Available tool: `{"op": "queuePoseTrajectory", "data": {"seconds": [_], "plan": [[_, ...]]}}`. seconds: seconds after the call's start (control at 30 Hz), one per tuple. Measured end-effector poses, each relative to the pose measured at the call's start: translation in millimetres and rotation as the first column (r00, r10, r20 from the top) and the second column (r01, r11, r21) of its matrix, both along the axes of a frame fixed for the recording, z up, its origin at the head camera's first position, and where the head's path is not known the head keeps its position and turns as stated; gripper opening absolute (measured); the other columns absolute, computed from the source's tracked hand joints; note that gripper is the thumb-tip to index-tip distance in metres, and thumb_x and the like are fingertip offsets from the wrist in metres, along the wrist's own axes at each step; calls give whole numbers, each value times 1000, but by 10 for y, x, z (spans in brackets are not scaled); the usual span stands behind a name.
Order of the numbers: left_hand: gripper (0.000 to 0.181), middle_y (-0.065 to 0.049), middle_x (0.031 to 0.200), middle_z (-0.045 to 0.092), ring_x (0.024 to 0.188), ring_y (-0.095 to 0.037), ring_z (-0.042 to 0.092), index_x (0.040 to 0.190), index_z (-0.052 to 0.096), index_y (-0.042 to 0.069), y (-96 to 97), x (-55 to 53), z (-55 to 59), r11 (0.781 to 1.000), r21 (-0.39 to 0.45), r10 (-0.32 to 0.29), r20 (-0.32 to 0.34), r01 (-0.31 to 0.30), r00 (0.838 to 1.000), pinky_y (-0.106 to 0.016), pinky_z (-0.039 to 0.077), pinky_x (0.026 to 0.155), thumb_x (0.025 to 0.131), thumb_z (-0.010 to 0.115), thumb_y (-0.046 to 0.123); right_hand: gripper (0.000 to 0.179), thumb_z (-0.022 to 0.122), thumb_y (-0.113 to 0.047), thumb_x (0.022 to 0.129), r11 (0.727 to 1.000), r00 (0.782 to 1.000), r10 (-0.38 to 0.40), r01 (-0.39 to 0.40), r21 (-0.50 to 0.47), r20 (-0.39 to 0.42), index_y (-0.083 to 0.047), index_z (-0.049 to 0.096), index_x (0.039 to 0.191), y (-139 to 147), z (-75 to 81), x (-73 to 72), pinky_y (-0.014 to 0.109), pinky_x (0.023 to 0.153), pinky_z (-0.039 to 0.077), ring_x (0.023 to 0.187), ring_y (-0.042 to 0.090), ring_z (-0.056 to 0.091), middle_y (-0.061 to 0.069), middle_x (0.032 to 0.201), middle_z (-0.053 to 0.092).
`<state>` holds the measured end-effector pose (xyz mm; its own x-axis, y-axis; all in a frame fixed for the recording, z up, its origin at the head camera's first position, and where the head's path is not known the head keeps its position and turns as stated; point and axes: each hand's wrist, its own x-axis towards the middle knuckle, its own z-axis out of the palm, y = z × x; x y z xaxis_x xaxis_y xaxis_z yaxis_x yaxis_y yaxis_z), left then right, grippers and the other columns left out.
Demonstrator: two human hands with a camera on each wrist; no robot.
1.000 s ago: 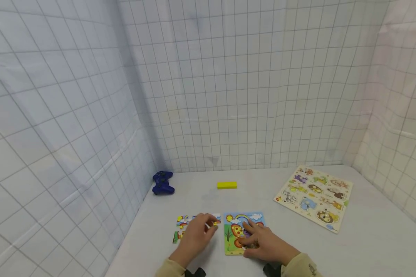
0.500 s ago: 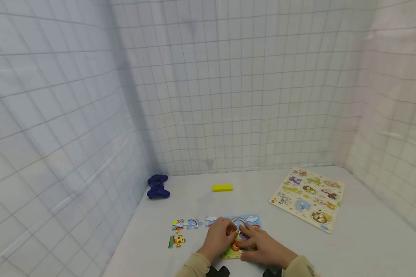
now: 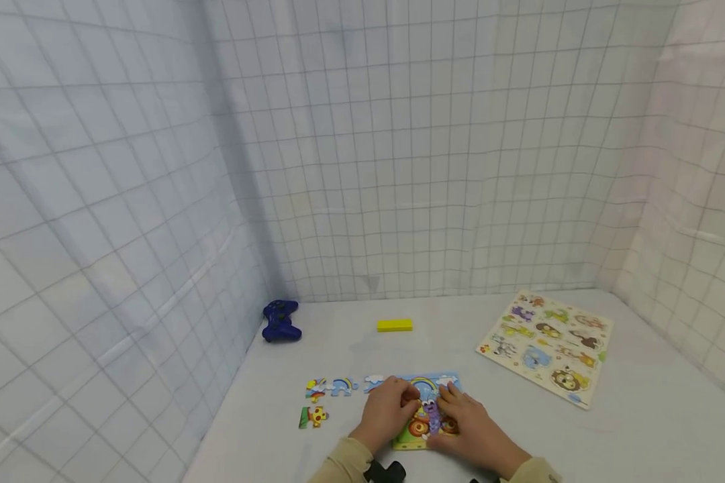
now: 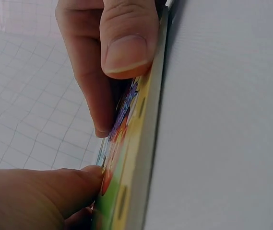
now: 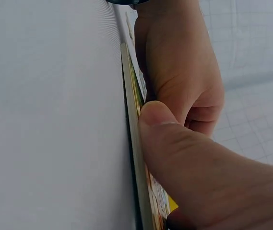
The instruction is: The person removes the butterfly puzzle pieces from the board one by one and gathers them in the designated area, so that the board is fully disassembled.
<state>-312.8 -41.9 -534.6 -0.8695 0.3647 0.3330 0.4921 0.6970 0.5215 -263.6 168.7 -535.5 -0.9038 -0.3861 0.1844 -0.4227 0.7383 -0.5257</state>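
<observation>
A small picture puzzle board [image 3: 409,443], with a purple caterpillar, round wings and a rainbow, lies partly under both hands. My left hand [image 3: 389,410] is over its left side, fingers bent and thumb touching the surface in the left wrist view; whether a piece is between the fingertips is hidden. My right hand [image 3: 474,429] rests on the right side, fingers extended over the picture and thumb [image 5: 158,115] at the near edge. A cloud puzzle piece [image 3: 372,382] lies just left of the board. Further left are a rainbow piece [image 3: 342,387], a sun piece [image 3: 315,388] and a green-and-yellow piece [image 3: 313,417].
A blue game controller [image 3: 280,321] sits at the back left. Behind the board is a yellow block [image 3: 395,325]. On the right lies a larger animal puzzle board [image 3: 546,345]. Gridded white sheets [image 3: 362,147] enclose the white table [image 3: 266,402].
My left hand has moved right, from above the loose pieces onto the board's left side. My right fingers have shifted right, showing more of the caterpillar.
</observation>
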Motion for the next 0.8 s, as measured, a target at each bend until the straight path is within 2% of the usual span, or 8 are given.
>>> {"op": "queuePoseTrajectory", "data": {"seconds": [0.3, 0.47, 0.7, 0.8], "plan": [[9, 10, 87, 56, 73, 2, 50, 94, 72, 20, 9, 3, 26, 1000, -30, -4, 8, 5, 1000, -22, 44, 66, 92, 79, 25, 86, 73, -63, 86, 998, 1000, -8, 6, 61, 27, 2, 60, 140, 7, 40, -37, 68, 111, 33, 147, 49, 35, 23, 153, 50], [8, 11, 87, 55, 73, 1, 51, 95, 71, 21, 31, 9, 26, 999, -38, 24, 2, -23, 1000, -23, 44, 65, 94, 76, 26, 86, 74, -61, 86, 999, 999, -3, 1, 45, 54, 3, 58, 141, 4, 44, -37, 69, 111, 33, 147, 51, 34, 24, 154, 48], [7, 12, 88, 54, 75, 0, 51, 99, 69, 22, 56, 9, 13, 999, -17, 31, 4, -31, 1000, -25, 46, 66, 98, 71, 28, 83, 75, -58, 87, 999, 999, 14, -15, 29, 40, 5, 59, 140, 0, 46, -32, 69, 110, 33, 147, 52, 34, 26, 152, 49], [7, 12, 90, 58, 78, -1, 54, 101, 68, 23, 71, 9, 27, 999, -13, 31, -6, -31, 1000, -27, 48, 68, 99, 69, 29, 82, 75, -57, 88, 999, 1000, 21, -21, 29, 24, 5, 59, 140, 7, 48, -40, 68, 110, 34, 146, 51, 35, 26, 152, 49]]}}
